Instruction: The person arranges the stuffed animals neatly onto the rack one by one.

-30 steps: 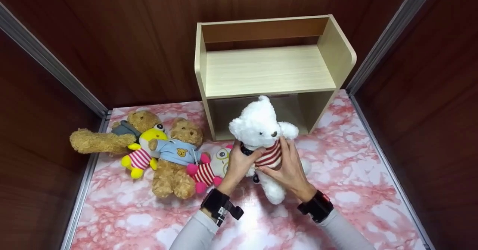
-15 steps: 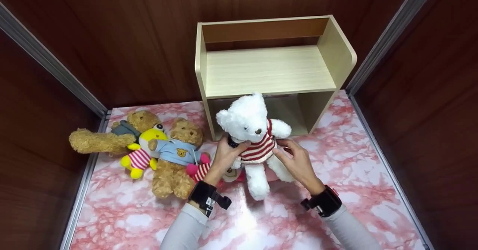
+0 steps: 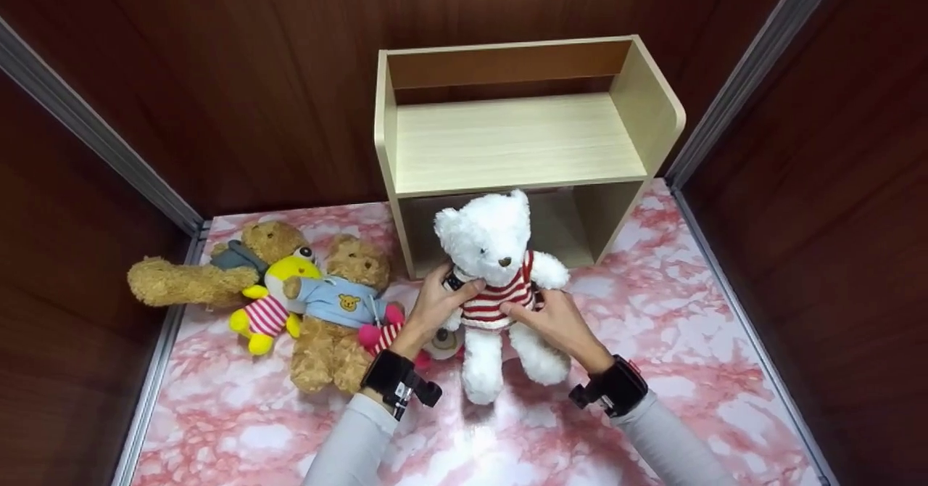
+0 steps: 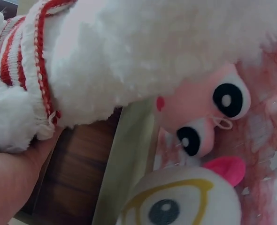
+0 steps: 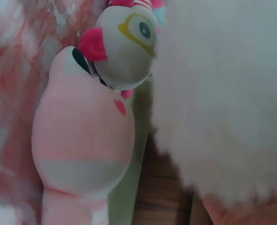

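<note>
A white teddy bear point(image 3: 493, 236) in a red-and-white striped knit top is held upright in front of the shelf's lower compartment, its front toward the head camera. My left hand point(image 3: 437, 303) grips one side of its body, thumb on the chest. On the other side, below the bear's arm, my right hand point(image 3: 564, 325) holds it with the thumb across the top. White fur fills much of both wrist views. Beneath the bear lie a pink plush toy point(image 5: 84, 133) with big eyes and a white plush head with yellow glasses point(image 4: 180, 201), mostly hidden in the head view.
A pale wooden shelf unit point(image 3: 518, 141) stands against the back wall. To the left lie a brown teddy bear in a blue hoodie point(image 3: 337, 305), a yellow plush toy point(image 3: 267, 312) and another brown bear point(image 3: 196, 283). Dark wood walls enclose the pink marbled surface point(image 3: 674, 312).
The white bear has turned from tilted to upright, facing the camera more squarely. My right hand has shifted its hold lower on the bear's side, thumb now over the striped top.
</note>
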The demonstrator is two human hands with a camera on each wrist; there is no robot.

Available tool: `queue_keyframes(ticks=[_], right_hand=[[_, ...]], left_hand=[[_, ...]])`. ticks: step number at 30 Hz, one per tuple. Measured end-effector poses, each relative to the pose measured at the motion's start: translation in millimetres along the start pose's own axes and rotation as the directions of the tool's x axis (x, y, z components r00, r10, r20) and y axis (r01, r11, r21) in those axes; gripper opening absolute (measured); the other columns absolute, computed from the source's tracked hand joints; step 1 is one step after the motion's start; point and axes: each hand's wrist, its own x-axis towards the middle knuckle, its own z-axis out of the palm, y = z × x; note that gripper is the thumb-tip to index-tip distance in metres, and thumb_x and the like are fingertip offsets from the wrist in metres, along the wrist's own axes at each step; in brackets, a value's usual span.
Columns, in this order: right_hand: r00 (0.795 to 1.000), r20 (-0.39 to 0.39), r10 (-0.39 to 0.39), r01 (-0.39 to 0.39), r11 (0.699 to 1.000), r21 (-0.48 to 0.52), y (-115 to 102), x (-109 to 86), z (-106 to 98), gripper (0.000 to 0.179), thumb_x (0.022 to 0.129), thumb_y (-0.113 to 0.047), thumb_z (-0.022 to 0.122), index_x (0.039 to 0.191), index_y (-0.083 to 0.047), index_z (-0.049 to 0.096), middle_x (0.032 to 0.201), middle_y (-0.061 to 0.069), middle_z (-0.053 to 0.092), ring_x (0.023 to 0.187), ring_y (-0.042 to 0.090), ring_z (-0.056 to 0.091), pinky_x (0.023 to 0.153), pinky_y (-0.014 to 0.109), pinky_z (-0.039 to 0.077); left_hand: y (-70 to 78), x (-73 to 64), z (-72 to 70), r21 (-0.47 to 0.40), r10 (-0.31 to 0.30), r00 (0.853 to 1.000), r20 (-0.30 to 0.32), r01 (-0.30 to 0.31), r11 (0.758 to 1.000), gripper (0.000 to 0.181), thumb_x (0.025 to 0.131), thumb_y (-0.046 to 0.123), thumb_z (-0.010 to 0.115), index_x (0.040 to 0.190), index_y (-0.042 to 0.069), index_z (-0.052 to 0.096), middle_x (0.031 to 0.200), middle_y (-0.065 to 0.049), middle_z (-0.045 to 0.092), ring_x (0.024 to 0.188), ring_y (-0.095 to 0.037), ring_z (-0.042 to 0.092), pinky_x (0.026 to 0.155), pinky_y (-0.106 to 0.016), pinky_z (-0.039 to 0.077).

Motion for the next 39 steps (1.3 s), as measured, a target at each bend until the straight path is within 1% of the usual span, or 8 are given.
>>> queue_keyframes(ticks=[5, 8, 14, 20, 27, 34, 37, 39], right_hand=[[0.999, 0.009, 0.047, -0.047, 0.999, 0.018, 7, 1.9, 0, 0.044, 0.089, -0.039, 0.081, 0.121, -0.010, 0.071, 0.106, 0.001, 0.076, 0.097, 0.018, 0.070, 0.089, 0.038, 0.056], [0.996, 0.012, 0.085, -0.086, 0.991, 0.100, 13, 1.0, -4, 0.040, 0.092, -0.035, 0.079, 0.119, -0.008, 0.072, 0.106, 0.003, 0.076, 0.096, 0.019, 0.070, 0.087, 0.035, 0.056], [0.974, 0.019, 0.226, -0.224, 0.943, 0.247, 28, 1.9, -21, 0.038, 0.100, -0.028, 0.070, 0.121, 0.003, 0.069, 0.106, 0.012, 0.073, 0.094, 0.020, 0.068, 0.084, 0.029, 0.055], [0.943, 0.010, 0.333, -0.327, 0.919, 0.221, 38, 14.2, -52, 0.046, 0.103, -0.033, 0.064, 0.127, 0.006, 0.065, 0.110, 0.010, 0.072, 0.096, 0.016, 0.065, 0.088, 0.029, 0.053], [0.934, 0.013, 0.358, -0.349, 0.900, 0.260, 46, 72.1, -83, 0.061, 0.104, -0.039, 0.063, 0.143, 0.006, 0.052, 0.129, 0.012, 0.065, 0.112, 0.016, 0.059, 0.101, 0.032, 0.046], [0.921, 0.010, 0.390, -0.382, 0.896, 0.227, 52, 130.6, -95, 0.068, 0.104, -0.032, 0.062, 0.154, 0.007, 0.039, 0.153, 0.026, 0.045, 0.141, 0.035, 0.041, 0.122, 0.041, 0.028], [0.889, -0.029, 0.457, -0.422, 0.841, 0.339, 57, 142.1, -88, 0.059, 0.101, -0.025, 0.066, 0.149, 0.002, 0.046, 0.141, 0.017, 0.056, 0.128, 0.027, 0.050, 0.110, 0.033, 0.040], [0.866, -0.048, 0.498, -0.414, 0.768, 0.489, 62, 148.7, -83, 0.043, 0.099, -0.016, 0.069, 0.137, -0.001, 0.054, 0.122, 0.008, 0.063, 0.110, 0.019, 0.057, 0.095, 0.025, 0.047]], left_hand=[[-7.9, 0.4, 6.0, -0.012, -0.029, 1.000, -0.002, 0.029, 1.000, 0.055, 0.093, 0.009, 0.077, 0.141, -0.005, 0.054, 0.132, -0.019, 0.066, 0.119, -0.029, 0.064, 0.106, -0.038, 0.050], [-12.7, -2.7, 5.4, -0.059, -0.012, 1.000, 0.025, 0.014, 0.998, 0.061, 0.098, 0.013, 0.071, 0.151, -0.002, 0.045, 0.141, -0.020, 0.060, 0.127, -0.029, 0.059, 0.109, -0.036, 0.047], [-21.8, -14.2, -8.5, -0.153, 0.059, 0.993, 0.104, -0.042, 0.987, 0.057, 0.109, 0.017, 0.049, 0.160, 0.001, 0.031, 0.154, -0.025, 0.046, 0.139, -0.034, 0.047, 0.112, -0.042, 0.043], [-37.8, -20.3, -24.6, -0.147, 0.051, 0.993, 0.109, -0.034, 0.989, 0.052, 0.107, 0.013, 0.051, 0.152, -0.008, 0.039, 0.147, -0.033, 0.048, 0.137, -0.042, 0.049, 0.113, -0.052, 0.043], [-61.2, -25.3, -38.6, -0.176, 0.065, 0.996, 0.058, -0.054, 0.983, 0.049, 0.105, 0.010, 0.050, 0.147, -0.014, 0.041, 0.148, -0.038, 0.041, 0.136, -0.052, 0.046, 0.112, -0.061, 0.040], [-71.9, -25.0, -37.7, -0.198, 0.080, 0.996, 0.048, -0.070, 0.978, 0.048, 0.104, 0.007, 0.048, 0.144, -0.017, 0.042, 0.143, -0.039, 0.045, 0.132, -0.055, 0.048, 0.111, -0.051, 0.046], [-81.3, -30.6, -37.5, -0.207, 0.086, 0.996, 0.005, -0.083, 0.975, 0.046, 0.104, 0.007, 0.049, 0.141, -0.020, 0.042, 0.140, -0.039, 0.049, 0.130, -0.049, 0.053, 0.110, -0.046, 0.048], [-87.2, -34.5, -36.8, -0.223, 0.088, 0.996, -0.030, -0.093, 0.970, 0.045, 0.104, 0.006, 0.050, 0.139, -0.022, 0.044, 0.139, -0.040, 0.049, 0.128, -0.042, 0.057, 0.109, -0.045, 0.049]])
